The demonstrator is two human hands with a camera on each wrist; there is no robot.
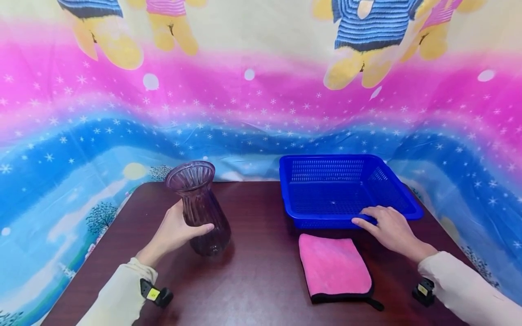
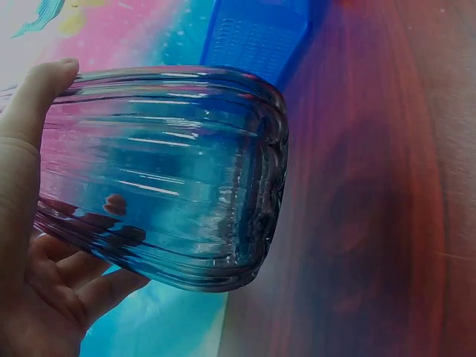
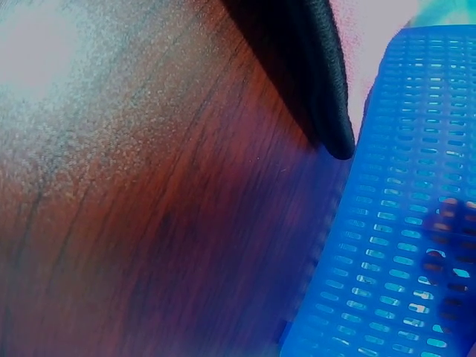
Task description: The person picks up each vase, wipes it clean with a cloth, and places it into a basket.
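A ribbed, purple-tinted glass vase [image 1: 209, 217] leans to the left in my left hand [image 1: 173, 231], with its flared mouth up. My left thumb lies across its front while the other fingers [image 2: 111, 294] wrap behind it. In the left wrist view, the vase's thick base hangs over the table, a dark shadow beside it. My right hand [image 1: 389, 228] grips the front rim of a blue plastic basket [image 1: 318, 222], thumb outside and fingertips over the rim. Fingers show dimly through the basket's slotted wall [image 3: 387, 245] in the right wrist view.
A folded pink cloth [image 1: 336, 267] with black edging and a small black loop lies just in front of the basket. Everything stands on a dark red-brown wooden table [image 1: 257, 280]. Behind it hangs a colourful printed curtain [image 1: 244, 104].
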